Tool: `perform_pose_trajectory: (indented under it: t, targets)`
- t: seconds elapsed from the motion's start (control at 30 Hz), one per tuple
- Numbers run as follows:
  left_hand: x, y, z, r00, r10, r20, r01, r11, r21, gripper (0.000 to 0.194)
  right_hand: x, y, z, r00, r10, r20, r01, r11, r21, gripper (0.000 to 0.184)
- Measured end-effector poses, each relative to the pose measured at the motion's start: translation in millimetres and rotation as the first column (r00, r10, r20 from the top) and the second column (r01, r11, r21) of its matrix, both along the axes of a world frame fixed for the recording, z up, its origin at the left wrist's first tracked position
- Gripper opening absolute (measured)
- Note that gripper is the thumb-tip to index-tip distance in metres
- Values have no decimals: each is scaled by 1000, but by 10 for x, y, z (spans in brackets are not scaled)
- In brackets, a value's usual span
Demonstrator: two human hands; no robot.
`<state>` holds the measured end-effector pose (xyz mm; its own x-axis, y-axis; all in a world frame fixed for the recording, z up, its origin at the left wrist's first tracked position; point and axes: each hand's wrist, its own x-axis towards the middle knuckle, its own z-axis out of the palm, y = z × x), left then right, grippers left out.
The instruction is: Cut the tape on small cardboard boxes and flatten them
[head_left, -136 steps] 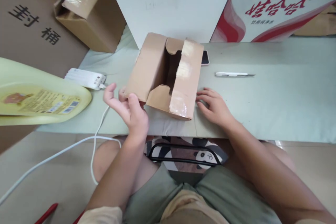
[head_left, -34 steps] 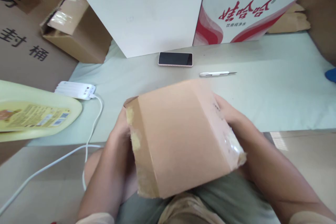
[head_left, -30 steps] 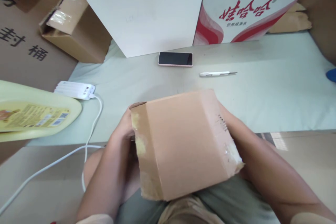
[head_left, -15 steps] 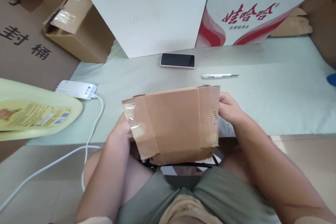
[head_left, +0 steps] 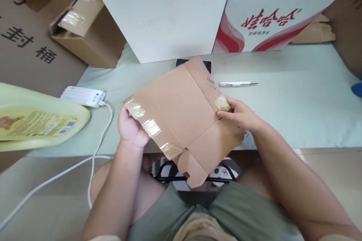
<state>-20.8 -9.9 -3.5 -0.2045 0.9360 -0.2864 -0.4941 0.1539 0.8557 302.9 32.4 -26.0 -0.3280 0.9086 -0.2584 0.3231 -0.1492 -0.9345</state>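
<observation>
An opened-out brown cardboard box [head_left: 175,101] is held tilted above my lap, its creased panels and flaps spread. Strips of shiny clear tape [head_left: 151,126] run along its left edge. My left hand [head_left: 132,128] grips that edge, with its fingers partly hidden beneath the cardboard. At the right edge, my right hand [head_left: 239,113] pinches a taped flap, thumb on top. Past the cardboard's far corner lies a phone [head_left: 207,67], partly covered by it. A white pen-like craft knife [head_left: 237,84] with a thin pointed tip rests to the right of the phone.
White cartons [head_left: 166,22] stand along the back, one with red lettering [head_left: 271,19]. An open brown box [head_left: 90,34] sits at back left. On the left are a yellow bottle [head_left: 42,116], a white power bank [head_left: 83,96] and its cable [head_left: 106,131]. A black-framed bag or seat [head_left: 226,171] shows between my knees.
The cardboard has turned and tilted, its far corner swinging up over the phone and a lower flap now showing. My right hand has shifted slightly left and its thumb presses on top.
</observation>
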Motion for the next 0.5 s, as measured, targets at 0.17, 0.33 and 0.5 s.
perform_pose_trajectory:
  t: [0.17, 0.33, 0.5]
  targets:
    - [99, -109, 15, 997, -76, 0, 76, 997, 11, 63, -75, 13, -30, 978, -125, 169, 102, 986, 135, 36]
    - [56, -72, -29, 990, 111, -81, -112, 994, -8, 42, 159, 48, 6, 976, -152, -156, 157, 987, 20, 43]
    - [-14, 28, -78, 970, 242, 18, -243, 967, 78, 20, 247, 6, 39, 958, -23, -287, 20, 1000, -12, 69]
